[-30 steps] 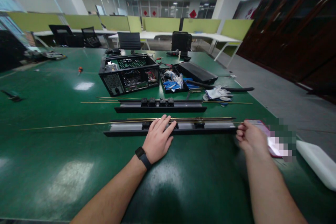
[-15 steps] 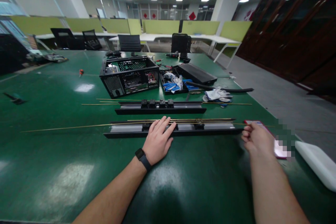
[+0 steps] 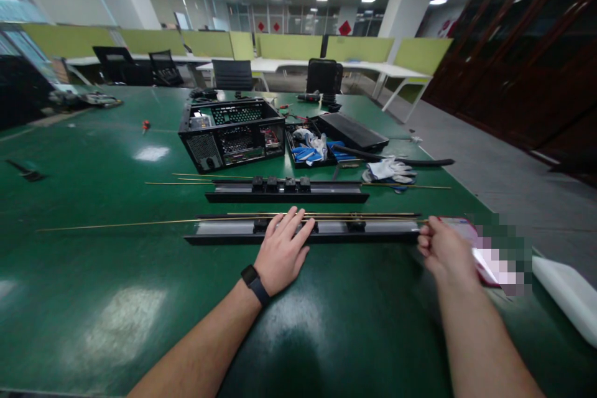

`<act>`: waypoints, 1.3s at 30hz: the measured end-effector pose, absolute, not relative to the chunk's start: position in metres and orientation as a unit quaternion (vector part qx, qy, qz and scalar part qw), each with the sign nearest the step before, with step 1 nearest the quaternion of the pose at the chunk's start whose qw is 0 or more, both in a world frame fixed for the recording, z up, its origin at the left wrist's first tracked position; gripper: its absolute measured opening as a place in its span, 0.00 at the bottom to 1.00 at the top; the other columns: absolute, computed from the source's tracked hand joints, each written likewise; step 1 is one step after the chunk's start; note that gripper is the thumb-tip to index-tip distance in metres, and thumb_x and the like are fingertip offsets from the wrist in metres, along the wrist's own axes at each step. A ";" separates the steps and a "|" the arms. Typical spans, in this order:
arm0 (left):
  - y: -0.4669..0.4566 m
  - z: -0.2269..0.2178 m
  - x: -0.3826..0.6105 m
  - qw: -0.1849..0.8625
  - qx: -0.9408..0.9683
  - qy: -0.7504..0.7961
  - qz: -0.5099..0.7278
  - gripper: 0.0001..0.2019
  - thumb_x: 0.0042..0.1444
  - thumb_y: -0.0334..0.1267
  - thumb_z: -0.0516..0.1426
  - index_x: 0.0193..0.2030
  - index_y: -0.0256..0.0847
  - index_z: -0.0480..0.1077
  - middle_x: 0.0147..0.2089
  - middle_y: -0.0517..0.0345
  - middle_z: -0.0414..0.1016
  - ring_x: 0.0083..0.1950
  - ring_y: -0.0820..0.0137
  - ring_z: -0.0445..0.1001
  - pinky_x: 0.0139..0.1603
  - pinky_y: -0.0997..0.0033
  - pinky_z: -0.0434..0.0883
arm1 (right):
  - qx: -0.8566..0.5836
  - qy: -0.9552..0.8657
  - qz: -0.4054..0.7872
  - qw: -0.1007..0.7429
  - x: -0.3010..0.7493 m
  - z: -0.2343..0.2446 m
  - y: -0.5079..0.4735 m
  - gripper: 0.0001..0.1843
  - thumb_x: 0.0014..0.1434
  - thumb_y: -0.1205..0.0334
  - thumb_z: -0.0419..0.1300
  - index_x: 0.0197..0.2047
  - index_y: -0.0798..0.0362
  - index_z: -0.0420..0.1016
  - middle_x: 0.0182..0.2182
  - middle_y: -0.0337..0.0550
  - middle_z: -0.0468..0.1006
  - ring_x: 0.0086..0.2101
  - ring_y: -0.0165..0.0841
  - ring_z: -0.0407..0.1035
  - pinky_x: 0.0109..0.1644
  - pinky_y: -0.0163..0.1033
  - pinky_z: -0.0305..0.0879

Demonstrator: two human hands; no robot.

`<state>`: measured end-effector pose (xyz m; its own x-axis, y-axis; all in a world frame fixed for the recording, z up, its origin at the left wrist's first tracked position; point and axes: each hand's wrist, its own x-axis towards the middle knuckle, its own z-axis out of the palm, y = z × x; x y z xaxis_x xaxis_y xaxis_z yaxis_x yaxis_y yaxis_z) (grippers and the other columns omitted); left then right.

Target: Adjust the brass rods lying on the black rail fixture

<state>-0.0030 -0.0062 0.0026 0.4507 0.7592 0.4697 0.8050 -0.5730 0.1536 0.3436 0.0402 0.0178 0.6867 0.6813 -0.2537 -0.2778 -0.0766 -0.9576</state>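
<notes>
My left hand (image 3: 282, 250) lies flat, fingers spread, on the middle of the near black rail (image 3: 224, 231), pressing it to the green table (image 3: 93, 273). Thin brass rods (image 3: 116, 223) run along the rail and stick out far to the left. My right hand (image 3: 444, 251) is curled at the rail's right end, its fingers pinched at the tip of a rod; what exactly they grip is too small to see. A second black rail (image 3: 326, 190) with several black blocks and its own rods lies just behind.
An open black computer case (image 3: 232, 131) stands behind the rails, with a black tray of blue items (image 3: 308, 145), a black panel (image 3: 351, 130), white gloves (image 3: 388, 169) and a black hose (image 3: 420, 161). A white object (image 3: 566, 298) lies at the right table edge. Office chairs and desks stand beyond.
My right hand moved out to the right about half a second ago and has come back to the rail's right end. My left hand has stayed put.
</notes>
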 end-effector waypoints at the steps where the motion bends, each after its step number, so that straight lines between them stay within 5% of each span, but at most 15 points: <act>1: -0.006 0.002 -0.003 0.045 -0.850 -0.460 -0.252 0.28 0.65 0.35 0.57 0.72 0.42 0.60 0.75 0.46 0.59 0.77 0.54 0.53 0.75 0.47 0.53 | -0.635 -0.166 0.367 0.658 0.340 0.017 0.040 0.11 0.63 0.66 0.61 0.29 0.52 0.66 0.19 0.31 0.68 0.12 0.21 0.55 0.11 0.26 0.46; 16: -0.005 0.002 -0.004 0.043 -0.850 -0.459 -0.255 0.29 0.64 0.35 0.57 0.72 0.42 0.60 0.75 0.46 0.59 0.77 0.54 0.52 0.75 0.47 0.53 | -0.620 -0.200 0.385 0.654 0.321 0.013 0.036 0.11 0.56 0.62 0.68 0.28 0.54 0.70 0.18 0.32 0.69 0.12 0.21 0.56 0.09 0.26 0.45; 23: -0.006 0.002 -0.003 0.041 -0.850 -0.456 -0.261 0.30 0.63 0.35 0.58 0.72 0.42 0.60 0.74 0.45 0.60 0.77 0.54 0.53 0.74 0.46 0.55 | -0.576 -0.270 0.464 0.616 0.293 0.012 0.028 0.22 0.44 0.51 0.77 0.25 0.54 0.70 0.18 0.34 0.70 0.11 0.21 0.54 0.09 0.27 0.43; 27: -0.005 0.003 -0.004 0.040 -0.848 -0.459 -0.261 0.30 0.63 0.34 0.58 0.72 0.43 0.60 0.74 0.45 0.60 0.77 0.54 0.54 0.74 0.46 0.55 | -0.587 -0.328 0.493 0.552 0.276 0.010 0.022 0.25 0.47 0.44 0.75 0.27 0.56 0.72 0.18 0.38 0.72 0.10 0.21 0.54 0.09 0.26 0.40; 34: -0.005 0.002 -0.003 0.035 -0.848 -0.463 -0.256 0.29 0.64 0.35 0.57 0.72 0.43 0.61 0.75 0.47 0.59 0.77 0.55 0.53 0.75 0.47 0.54 | -0.629 -0.200 0.413 0.628 0.298 0.014 0.031 0.12 0.57 0.56 0.68 0.33 0.55 0.72 0.18 0.37 0.73 0.10 0.23 0.55 0.09 0.27 0.43; 39: -0.005 0.002 -0.003 0.036 -0.848 -0.461 -0.258 0.28 0.65 0.35 0.57 0.72 0.44 0.60 0.75 0.47 0.59 0.77 0.55 0.53 0.75 0.46 0.54 | -0.577 -0.249 0.479 0.614 0.282 0.015 0.024 0.18 0.50 0.54 0.74 0.32 0.57 0.73 0.18 0.36 0.71 0.11 0.22 0.55 0.09 0.27 0.41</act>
